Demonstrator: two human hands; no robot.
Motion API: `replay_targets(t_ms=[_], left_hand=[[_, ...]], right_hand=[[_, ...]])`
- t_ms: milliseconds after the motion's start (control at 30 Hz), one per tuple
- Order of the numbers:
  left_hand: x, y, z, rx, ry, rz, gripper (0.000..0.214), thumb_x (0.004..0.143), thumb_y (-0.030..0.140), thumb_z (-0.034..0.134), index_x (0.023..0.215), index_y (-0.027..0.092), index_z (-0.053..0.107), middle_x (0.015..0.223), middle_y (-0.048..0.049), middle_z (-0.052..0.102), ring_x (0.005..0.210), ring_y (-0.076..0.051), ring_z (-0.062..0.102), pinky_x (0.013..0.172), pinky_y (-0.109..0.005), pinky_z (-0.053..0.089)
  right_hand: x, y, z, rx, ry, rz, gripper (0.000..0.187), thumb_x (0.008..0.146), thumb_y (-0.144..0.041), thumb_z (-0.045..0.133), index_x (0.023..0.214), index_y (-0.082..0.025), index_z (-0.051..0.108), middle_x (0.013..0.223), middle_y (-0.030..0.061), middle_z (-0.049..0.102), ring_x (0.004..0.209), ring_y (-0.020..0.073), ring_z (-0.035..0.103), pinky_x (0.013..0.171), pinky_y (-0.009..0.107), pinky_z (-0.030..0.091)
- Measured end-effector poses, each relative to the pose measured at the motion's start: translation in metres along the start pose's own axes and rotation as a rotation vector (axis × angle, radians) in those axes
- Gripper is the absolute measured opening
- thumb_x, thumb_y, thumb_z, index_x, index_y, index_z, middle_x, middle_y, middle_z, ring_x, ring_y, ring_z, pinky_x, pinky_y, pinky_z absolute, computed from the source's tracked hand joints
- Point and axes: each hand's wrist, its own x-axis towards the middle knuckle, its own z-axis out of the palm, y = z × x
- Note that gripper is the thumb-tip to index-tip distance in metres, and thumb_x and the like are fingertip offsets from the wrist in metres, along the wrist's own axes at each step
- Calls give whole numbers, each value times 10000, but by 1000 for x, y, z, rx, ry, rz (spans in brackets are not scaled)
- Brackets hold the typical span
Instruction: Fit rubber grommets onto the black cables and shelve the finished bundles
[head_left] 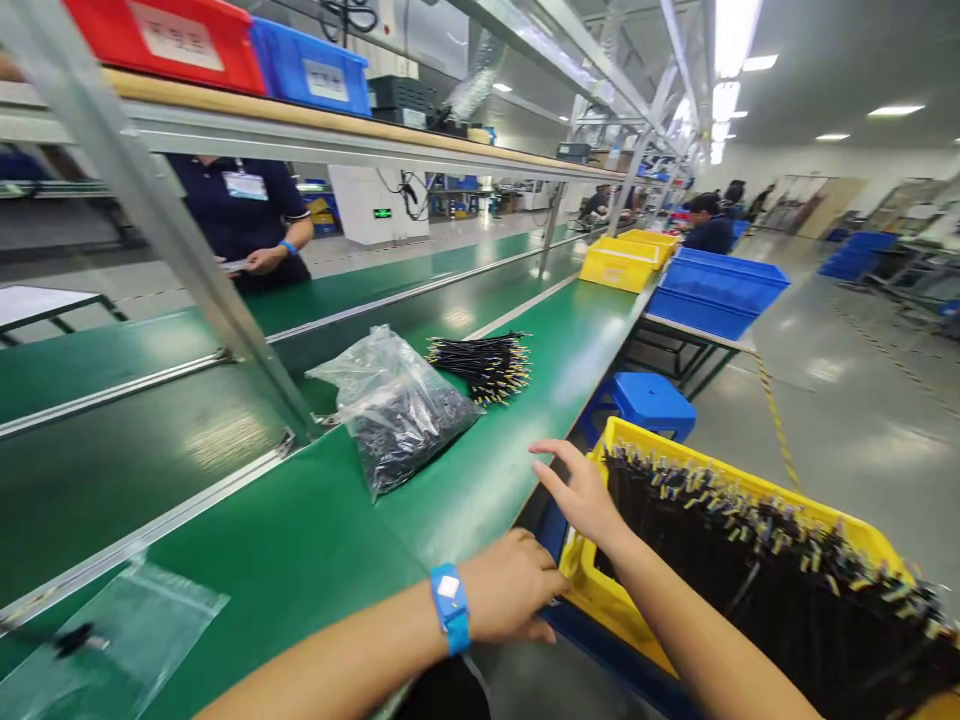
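Note:
My left hand [512, 583], with a blue wrist strap [451, 607], curls its fingers over the near corner of a yellow bin [592, 585] at the bench edge. My right hand [579, 490] hovers open, fingers spread, just above that bin's left rim. The bin is full of black cables with yellow tips [780, 580]. On the green bench [315, 540] lie a clear bag of small black parts [397, 410] and a bundle of black wires with yellow ends [484, 365], both beyond my hands.
A small clear bag [112, 640] lies at the near left. A metal post [150, 210] rises from the bench. A person in dark clothes [247, 215] stands across the conveyor. A blue stool [649, 400], yellow bins [622, 262] and blue bins [716, 290] lie ahead.

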Motion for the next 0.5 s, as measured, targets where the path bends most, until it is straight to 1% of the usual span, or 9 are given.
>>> replay_targets(t_ms=[33, 67, 133, 200, 267, 300, 367, 433, 500], left_hand=[[-18, -6, -19, 26, 7, -74, 407, 905, 443, 712, 1248, 224, 700, 1075, -120, 767, 1063, -304, 704, 990, -430, 505], [-35, -14, -40, 61, 39, -166, 375, 924, 428, 685, 1236, 221, 711, 1075, -119, 768, 1072, -305, 700, 983, -424, 505], [-68, -34, -83, 107, 121, -332, 335, 974, 390, 587, 1246, 238, 711, 1132, -96, 773, 1101, -285, 700, 1016, -413, 491], [-93, -61, -128, 117, 217, -456, 374, 1003, 409, 484, 1231, 223, 715, 1191, -79, 774, 1107, -267, 708, 999, -387, 505], [-104, -93, -172, 169, 335, -553, 451, 1015, 434, 391, 1238, 202, 708, 1246, -76, 761, 1143, -260, 697, 1011, -373, 504], [-104, -109, -191, 198, 390, -581, 490, 1019, 454, 351, 1230, 191, 707, 1253, -76, 759, 1159, -258, 689, 1021, -366, 501], [-95, -144, -223, 252, 436, -606, 564, 1023, 487, 283, 1239, 168, 694, 1277, -91, 747, 1204, -262, 668, 1058, -369, 484], [-78, -179, -243, 279, 399, -612, 622, 1026, 498, 226, 1283, 142, 667, 1339, -114, 714, 1274, -271, 630, 1111, -382, 451], [-57, -215, -251, 272, 321, -610, 637, 1021, 472, 216, 1359, 113, 619, 1431, -133, 658, 1345, -273, 584, 1158, -386, 412]], right_hand=[[18, -1, 28, 218, -10, 100, 260, 786, -431, 739, 944, -226, 767, 1054, 98, 774, 1088, 303, 673, 1089, 475, 461], [36, -2, 55, 303, -22, 133, 264, 787, -428, 730, 946, -220, 761, 1049, 88, 778, 1075, 289, 675, 1087, 463, 466], [70, -3, 102, 429, -4, 183, 283, 829, -396, 677, 1031, -208, 739, 1174, 83, 761, 1156, 254, 651, 1123, 429, 442], [105, -2, 139, 551, 38, 262, 318, 875, -344, 622, 1142, -193, 706, 1291, 89, 722, 1232, 223, 625, 1142, 411, 429], [141, 3, 167, 674, 98, 365, 346, 910, -308, 597, 1224, -178, 668, 1346, 101, 691, 1264, 206, 614, 1133, 407, 443], [159, 7, 178, 730, 133, 420, 349, 929, -310, 592, 1242, -168, 654, 1345, 112, 686, 1260, 207, 619, 1117, 413, 461], [191, 19, 195, 828, 203, 527, 347, 968, -359, 594, 1240, -150, 641, 1301, 127, 689, 1212, 224, 645, 1063, 440, 508], [217, 34, 209, 908, 266, 614, 368, 991, -432, 598, 1220, -146, 638, 1244, 119, 692, 1135, 235, 670, 998, 460, 548], [234, 50, 221, 967, 316, 684, 393, 993, -476, 607, 1212, -151, 634, 1203, 103, 692, 1080, 232, 678, 956, 460, 567]])
